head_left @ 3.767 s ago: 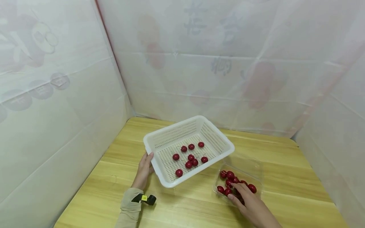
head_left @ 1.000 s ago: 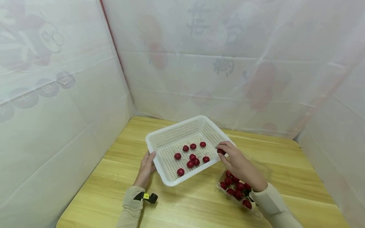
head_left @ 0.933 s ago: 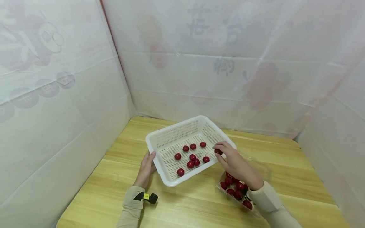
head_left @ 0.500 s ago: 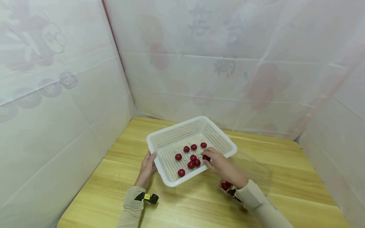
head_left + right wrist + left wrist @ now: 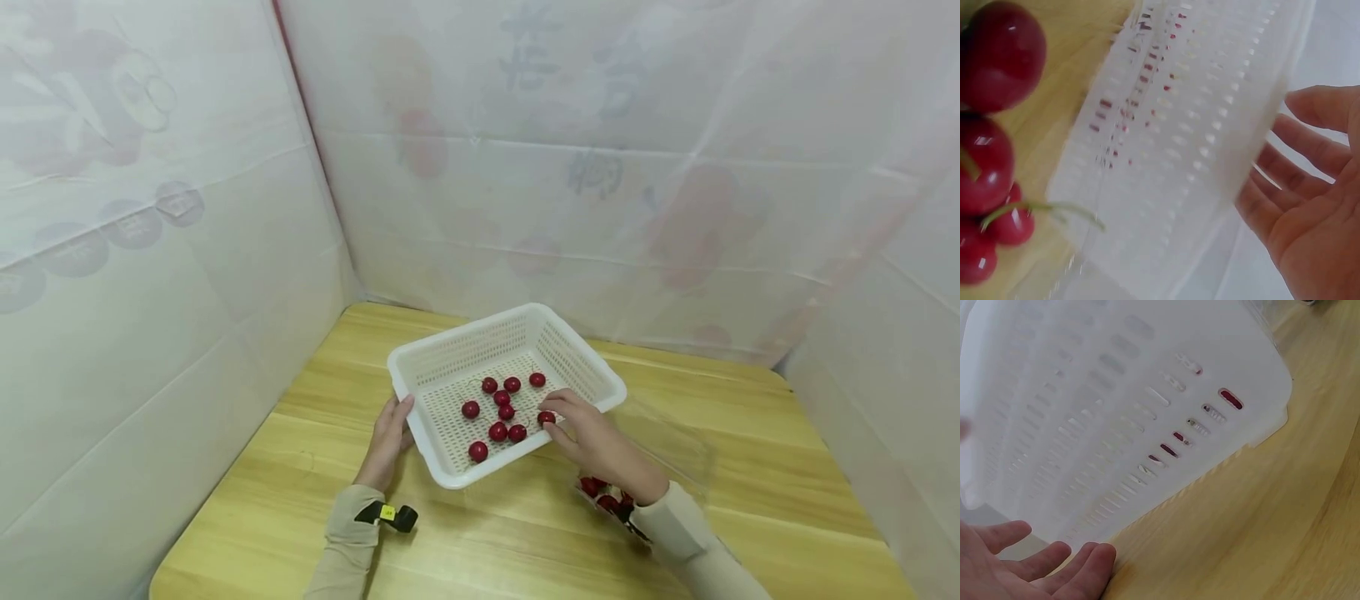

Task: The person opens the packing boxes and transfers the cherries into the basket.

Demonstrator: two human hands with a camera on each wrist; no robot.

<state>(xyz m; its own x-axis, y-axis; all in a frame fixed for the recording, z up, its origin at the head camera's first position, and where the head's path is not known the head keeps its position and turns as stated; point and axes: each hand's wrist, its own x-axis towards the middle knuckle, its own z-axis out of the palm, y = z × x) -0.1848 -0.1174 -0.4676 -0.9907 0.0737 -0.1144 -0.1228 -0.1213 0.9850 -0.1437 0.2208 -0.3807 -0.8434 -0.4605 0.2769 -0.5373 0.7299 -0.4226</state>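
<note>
Walls: pale sheeting, creased, with faded prints.
Desk: yellow wood-grain top, bearing both containers.
Basket: white plastic basket, a rounded rectangle with slotted sides and a perforated floor; ten cherries lie in it, loosely scattered, some touching.
Left arm: beige sleeve, stretched forward; the left hand holds the basket's left side, a digit over the rim and the other fingers along the outer wall.
Right arm: comes across the near right rim; the right hand hangs palm-down over the basket, fingers parted and slightly bent, gripping nothing, around one cherry; contact with it cannot be told.
Box: clear thin plastic box, lid open, partly hidden by the right forearm; more cherries sit inside, glossy, round, deep red.
Wrist strap: black strap with a yellow label, on the left wrist.
Stem: thin, green, curved stem among the box's fruit.
</note>
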